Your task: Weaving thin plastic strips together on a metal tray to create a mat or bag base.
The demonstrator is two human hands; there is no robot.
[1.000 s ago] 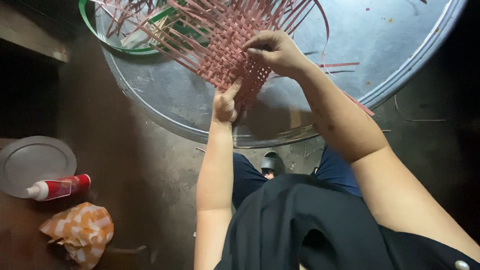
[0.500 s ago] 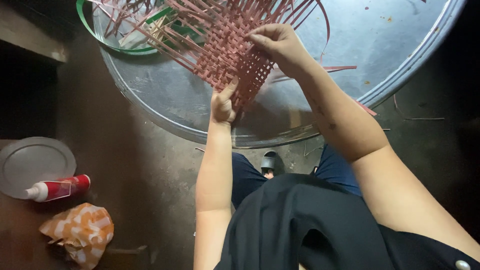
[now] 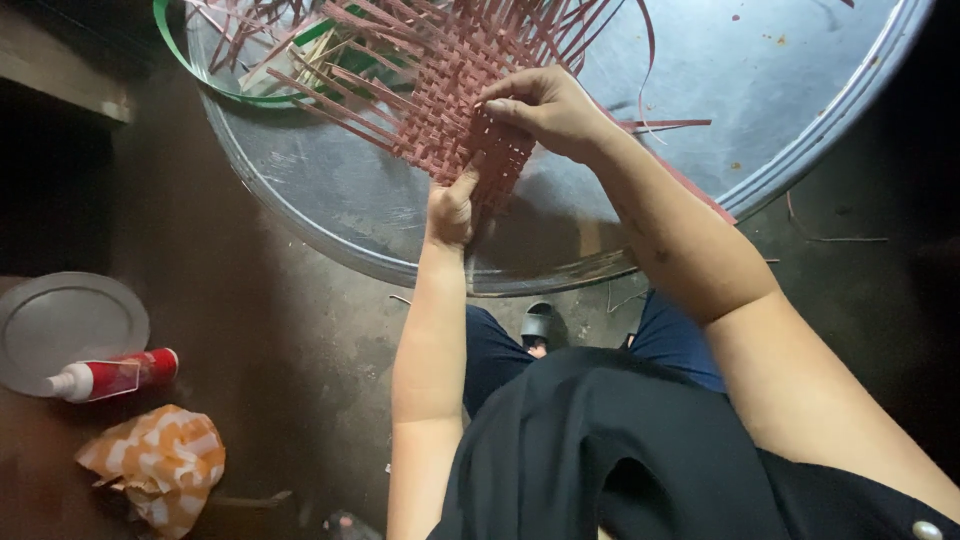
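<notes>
From over the person's head, the left hand (image 3: 452, 205) is pinching the near edge of the woven red mat (image 3: 462, 110), thumb pressing upward on it, while the right hand (image 3: 548, 108) is curling its fingertips closed over the weave's right side. The mat is lying on the big round metal tray (image 3: 700, 190). Doing this well, I'd judge, means keeping the near edge pinned flat while nudging each strip snug against its neighbour. The strips (image 3: 330, 100) are looking thin, flat and springy, fanning loose at the far end; the tray is dull, scuffed and shallow-rimmed.
</notes>
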